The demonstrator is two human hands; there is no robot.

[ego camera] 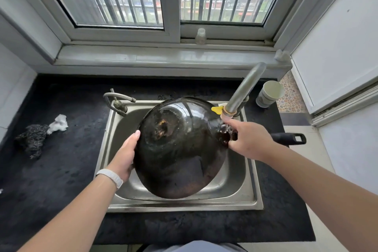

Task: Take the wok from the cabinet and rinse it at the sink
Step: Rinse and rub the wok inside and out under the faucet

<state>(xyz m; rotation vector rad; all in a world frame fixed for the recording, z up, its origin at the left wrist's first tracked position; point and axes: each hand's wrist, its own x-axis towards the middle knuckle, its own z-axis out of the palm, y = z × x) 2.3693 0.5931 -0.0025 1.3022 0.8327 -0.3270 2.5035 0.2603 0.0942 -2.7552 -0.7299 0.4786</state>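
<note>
Over the sink (253,194), both hands grip the wok (180,149); tap (243,90) crowds right hand (248,139).

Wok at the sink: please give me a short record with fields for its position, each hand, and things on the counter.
wok: tilted over the sink, dark underside facing the camera
left hand: holds the left rim
right hand: at the handle base
faucet: spout above the right rim
counter: paper cup, steel scrubber, crumpled tissue
</note>
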